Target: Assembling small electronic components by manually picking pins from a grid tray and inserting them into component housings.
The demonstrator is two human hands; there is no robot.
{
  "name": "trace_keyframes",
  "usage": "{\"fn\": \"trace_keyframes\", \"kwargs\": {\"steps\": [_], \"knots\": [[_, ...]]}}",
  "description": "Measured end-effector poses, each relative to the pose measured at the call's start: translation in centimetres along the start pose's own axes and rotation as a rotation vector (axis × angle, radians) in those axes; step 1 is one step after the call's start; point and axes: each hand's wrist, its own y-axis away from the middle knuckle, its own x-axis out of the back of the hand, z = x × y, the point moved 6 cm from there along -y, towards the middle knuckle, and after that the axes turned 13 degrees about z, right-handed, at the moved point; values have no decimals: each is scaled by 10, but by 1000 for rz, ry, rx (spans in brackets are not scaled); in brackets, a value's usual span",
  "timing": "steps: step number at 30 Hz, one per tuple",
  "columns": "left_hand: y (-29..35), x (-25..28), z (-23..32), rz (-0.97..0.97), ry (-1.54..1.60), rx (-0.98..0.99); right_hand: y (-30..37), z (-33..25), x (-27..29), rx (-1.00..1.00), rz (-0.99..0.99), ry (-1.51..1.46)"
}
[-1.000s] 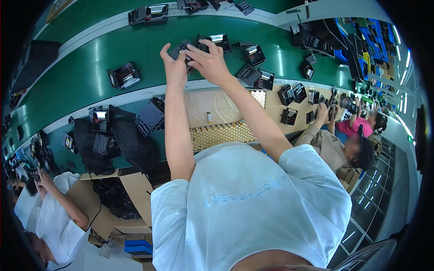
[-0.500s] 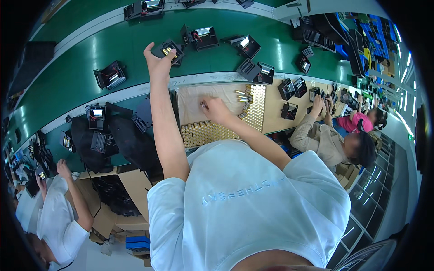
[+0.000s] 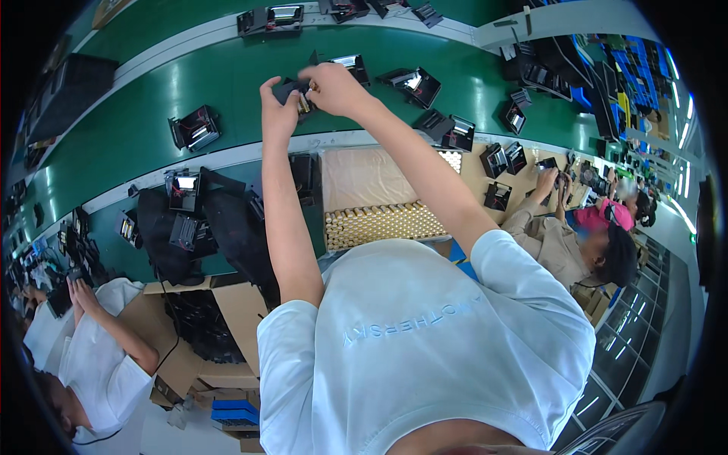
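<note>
Both my arms reach out over the green conveyor belt [image 3: 136,152]. My left hand [image 3: 277,112] grips a small black device [image 3: 290,91] from the left side. My right hand [image 3: 334,87] is closed over the same device from the right, fingers pinched at its top. What the right fingers hold against it is hidden. Below my arms, on the bench, lies a tray of gold-coloured cylinders [image 3: 383,224] packed in rows, with a tan cardboard sheet [image 3: 356,178] behind it.
Several black open devices lie on the belt [image 3: 193,129] [image 3: 413,83] [image 3: 455,133]. A heap of black parts and cables [image 3: 220,227] sits left of the tray, above cardboard boxes [image 3: 205,334]. One co-worker [image 3: 98,364] works at my left, another [image 3: 576,239] at my right.
Half a second ago my right hand was down at the tray of cylinders; it has come back up to the black device. My left hand has held the device up throughout.
</note>
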Motion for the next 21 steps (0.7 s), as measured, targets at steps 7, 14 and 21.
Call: {"fn": "trace_keyframes", "kwargs": {"steps": [7, 14, 21], "knots": [[-19, 11, -9, 31, 26, -131, 19, -3, -29, 299, 334, -35], [-39, 39, 7, 93, -349, -157, 35, 0, -36, 220, 295, 58], [-56, 93, 0, 248, -855, -185, 13, 63, -58, 101, -176, 612]]}}
